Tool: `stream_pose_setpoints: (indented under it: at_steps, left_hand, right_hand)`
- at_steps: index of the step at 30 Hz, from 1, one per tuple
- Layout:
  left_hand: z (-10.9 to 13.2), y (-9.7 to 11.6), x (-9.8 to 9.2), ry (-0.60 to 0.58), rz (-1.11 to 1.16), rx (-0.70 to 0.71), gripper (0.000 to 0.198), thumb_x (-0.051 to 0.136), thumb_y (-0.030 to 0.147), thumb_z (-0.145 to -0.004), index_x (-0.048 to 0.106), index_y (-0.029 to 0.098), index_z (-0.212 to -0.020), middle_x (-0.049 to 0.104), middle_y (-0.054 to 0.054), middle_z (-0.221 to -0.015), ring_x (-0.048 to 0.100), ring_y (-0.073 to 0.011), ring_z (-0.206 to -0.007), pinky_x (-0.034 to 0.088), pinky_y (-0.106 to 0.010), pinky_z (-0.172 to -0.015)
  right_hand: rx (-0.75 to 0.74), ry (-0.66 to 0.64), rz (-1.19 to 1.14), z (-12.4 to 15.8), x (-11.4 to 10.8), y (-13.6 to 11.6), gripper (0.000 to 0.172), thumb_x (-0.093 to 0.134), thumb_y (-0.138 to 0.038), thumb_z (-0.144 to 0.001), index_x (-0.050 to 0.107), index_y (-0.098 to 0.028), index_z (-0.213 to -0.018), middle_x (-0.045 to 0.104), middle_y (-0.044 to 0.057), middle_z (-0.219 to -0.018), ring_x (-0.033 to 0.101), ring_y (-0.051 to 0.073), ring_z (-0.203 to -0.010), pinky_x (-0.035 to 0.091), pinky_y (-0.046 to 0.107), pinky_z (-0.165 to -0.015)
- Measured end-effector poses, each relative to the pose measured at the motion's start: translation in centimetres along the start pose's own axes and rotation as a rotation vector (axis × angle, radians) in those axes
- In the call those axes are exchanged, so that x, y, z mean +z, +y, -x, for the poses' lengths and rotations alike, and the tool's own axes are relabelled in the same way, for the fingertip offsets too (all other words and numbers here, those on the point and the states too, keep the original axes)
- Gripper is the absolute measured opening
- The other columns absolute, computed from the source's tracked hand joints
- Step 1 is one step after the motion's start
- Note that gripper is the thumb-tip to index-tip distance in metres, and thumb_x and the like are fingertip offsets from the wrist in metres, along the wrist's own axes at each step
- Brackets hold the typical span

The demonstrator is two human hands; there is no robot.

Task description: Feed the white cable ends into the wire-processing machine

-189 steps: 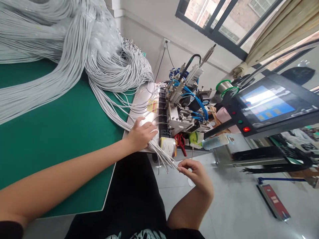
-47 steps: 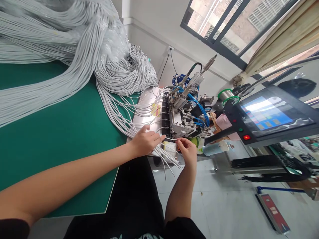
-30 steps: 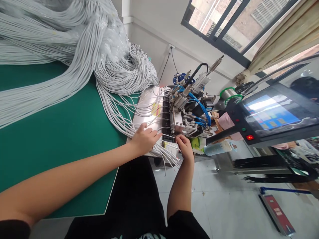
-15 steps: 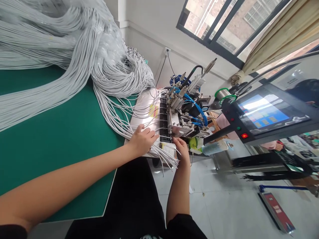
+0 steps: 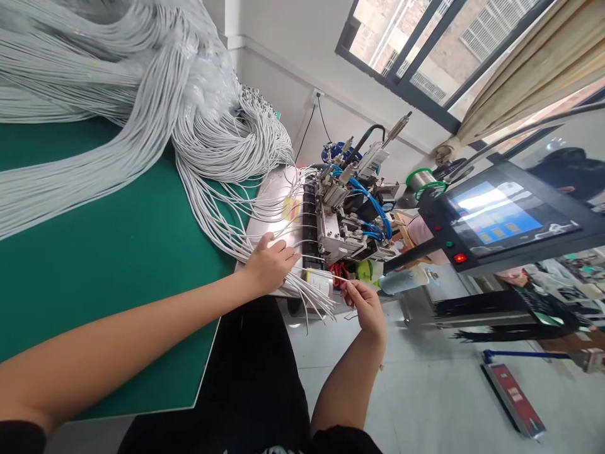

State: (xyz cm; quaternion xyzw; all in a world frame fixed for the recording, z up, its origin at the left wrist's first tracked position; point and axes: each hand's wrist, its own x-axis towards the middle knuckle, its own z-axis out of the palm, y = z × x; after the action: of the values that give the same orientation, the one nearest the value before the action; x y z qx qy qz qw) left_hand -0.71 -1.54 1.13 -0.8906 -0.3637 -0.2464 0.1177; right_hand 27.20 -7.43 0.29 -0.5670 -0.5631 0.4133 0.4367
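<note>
My left hand (image 5: 273,265) is closed over a bundle of white cables (image 5: 309,293), whose loose ends fan out to its right. One white cable (image 5: 336,277) runs out to my right hand (image 5: 363,302), which pinches its end between thumb and fingers. Just above my hands, a row of single cables lies across the black slotted holder (image 5: 309,217) at the front of a bench machine (image 5: 333,233). The machine's metal plate (image 5: 269,202) lies under the cables. My left fingers hide part of the bundle.
A large heap of white cables (image 5: 155,94) covers the back of the green table (image 5: 118,265). At the right stand a touchscreen panel (image 5: 501,214) on an arm, a wire spool (image 5: 420,183) and a bottle (image 5: 404,282). Red-handled tool (image 5: 338,274) lies beside the machine.
My right hand has moved right and toward me, away from the machine's holder, drawing one cable out straight. The red-handled tool has come into sight. My left hand stays nearly in place.
</note>
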Motion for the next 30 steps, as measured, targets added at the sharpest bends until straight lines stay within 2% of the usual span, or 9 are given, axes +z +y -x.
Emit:
stream_pose_setpoints:
  at_steps: [3, 6, 9, 12, 15, 19, 23, 25, 30]
  left_hand:
    - [0.0, -0.1, 0.2, 0.007, 0.017, -0.022, 0.052, 0.062, 0.012, -0.061, 0.061, 0.019, -0.112, 0.065, -0.008, -0.115, 0.056, -0.0273, -0.101, 0.023, -0.052, -0.099]
    - [0.0, -0.3, 0.3, 0.001, 0.02, -0.003, 0.051, 0.062, 0.011, -0.06, 0.061, 0.021, -0.11, 0.059, -0.007, -0.128, 0.053, -0.0282, -0.111, 0.02, -0.056, -0.104]
    - [0.0, -0.5, 0.3, 0.004, 0.038, 0.063, 0.041, 0.06, 0.009, -0.061, 0.063, 0.02, -0.101, 0.059, -0.007, -0.127, 0.051, -0.0272, -0.114, 0.018, -0.056, -0.106]
    - [-0.1, -0.5, 0.1, 0.059, 0.047, 0.134, 0.032, 0.055, 0.006, -0.068, 0.063, 0.02, -0.095, 0.065, -0.005, -0.115, 0.054, -0.0238, -0.11, 0.017, -0.054, -0.106]
    - [-0.1, -0.4, -0.3, 0.149, 0.025, 0.201, 0.028, 0.047, 0.004, -0.081, 0.063, 0.021, -0.096, 0.068, -0.001, -0.089, 0.059, -0.0169, -0.091, 0.019, -0.051, -0.106]
    - [-0.1, -0.2, -0.7, 0.295, 0.011, 0.316, 0.019, 0.046, 0.015, -0.093, 0.062, 0.022, -0.102, 0.059, 0.007, -0.063, 0.052, -0.0096, -0.063, 0.025, -0.043, -0.102]
    - [0.1, -0.1, -0.6, 0.374, 0.035, 0.392, 0.014, 0.052, 0.028, -0.094, 0.062, 0.022, -0.103, 0.055, 0.009, -0.058, 0.047, -0.0077, -0.055, 0.03, -0.035, -0.094]
    - [0.1, 0.0, -0.4, 0.374, 0.027, 0.401, 0.014, 0.051, 0.025, -0.094, 0.062, 0.021, -0.1, 0.054, 0.009, -0.058, 0.045, -0.0074, -0.052, 0.032, -0.033, -0.091]
    - [0.2, 0.0, 0.0, 0.295, -0.004, 0.26, 0.022, 0.041, 0.011, -0.092, 0.061, 0.018, -0.087, 0.056, 0.005, -0.062, 0.047, -0.0099, -0.056, 0.03, -0.033, -0.084]
  right_hand:
    - [-0.014, 0.144, -0.012, -0.3, 0.6, -0.3, 0.033, 0.063, -0.049, -0.081, 0.07, -0.017, -0.084, 0.061, 0.002, -0.068, 0.042, 0.011, -0.05, 0.031, 0.024, -0.045]
    - [-0.046, 0.324, -0.074, -0.7, 1.1, -0.3, 0.032, 0.068, -0.047, -0.076, 0.071, -0.017, -0.084, 0.063, 0.002, -0.067, 0.04, 0.01, -0.047, 0.029, 0.024, -0.043]
    - [-0.087, 0.48, -0.151, -1.2, 1.6, -0.3, 0.03, 0.073, -0.043, -0.072, 0.071, -0.016, -0.083, 0.062, 0.001, -0.064, 0.039, 0.008, -0.047, 0.029, 0.023, -0.043]
    - [-0.094, 0.541, -0.182, -1.4, 1.9, -0.5, 0.03, 0.073, -0.042, -0.072, 0.072, -0.015, -0.086, 0.061, 0.001, -0.065, 0.037, 0.007, -0.046, 0.026, 0.022, -0.043]
    - [-0.122, 0.538, -0.208, -1.3, 2.3, -0.8, 0.031, 0.069, -0.044, -0.076, 0.071, -0.016, -0.089, 0.062, 0.001, -0.066, 0.037, 0.007, -0.045, 0.026, 0.023, -0.042]
    - [-0.155, 0.491, -0.25, -1.1, 2.6, -1.4, 0.031, 0.065, -0.045, -0.079, 0.071, -0.015, -0.086, 0.062, 0.002, -0.063, 0.037, 0.007, -0.043, 0.026, 0.023, -0.042]
    - [-0.144, 0.372, -0.267, -0.8, 3.1, -2.1, 0.027, 0.062, -0.042, -0.081, 0.07, -0.016, -0.086, 0.06, 0.002, -0.063, 0.037, 0.008, -0.045, 0.026, 0.023, -0.042]
    - [-0.128, 0.328, -0.296, -0.7, 3.3, -2.3, 0.026, 0.062, -0.041, -0.082, 0.07, -0.017, -0.085, 0.059, 0.001, -0.063, 0.037, 0.008, -0.045, 0.026, 0.022, -0.042]
    - [-0.089, 0.262, -0.384, -1.0, 3.8, -2.2, 0.025, 0.062, -0.04, -0.082, 0.07, -0.016, -0.084, 0.059, 0.001, -0.063, 0.036, 0.007, -0.044, 0.023, 0.021, -0.041]
